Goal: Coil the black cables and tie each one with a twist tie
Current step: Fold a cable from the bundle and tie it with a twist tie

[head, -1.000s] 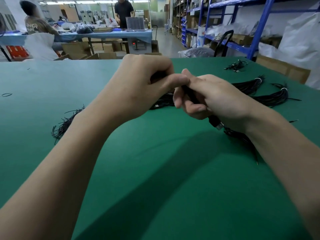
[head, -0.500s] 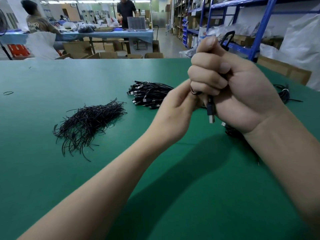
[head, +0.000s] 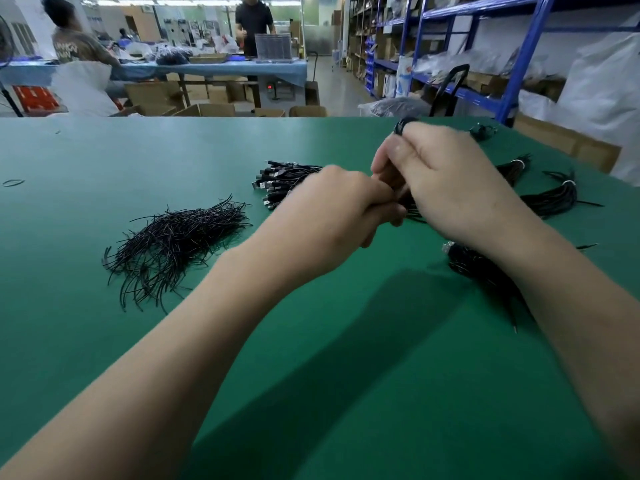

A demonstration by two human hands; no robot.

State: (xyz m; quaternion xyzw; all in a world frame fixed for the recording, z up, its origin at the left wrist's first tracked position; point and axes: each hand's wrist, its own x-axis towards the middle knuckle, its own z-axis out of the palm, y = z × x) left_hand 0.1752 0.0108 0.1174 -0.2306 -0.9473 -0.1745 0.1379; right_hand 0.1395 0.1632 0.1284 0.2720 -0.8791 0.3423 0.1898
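well, the right hand [head: 446, 181] is curled tight around a coiled cable [head: 402, 125], held up off the green table [head: 311, 393], with one black loop poking out above the knuckles. the left hand [head: 332, 206] is bunched against it, fingers curled, but whether it pinches a tie or a cable end i cannot tell from here. i'd say the trick is to hold the loops flat and even in that right fist, then wrap the tie snug round the middle and twist the ends close. the loose twist ties [head: 173, 244] lie well off to the left, and a heap of cables [head: 284, 180] sits just behind the hands.
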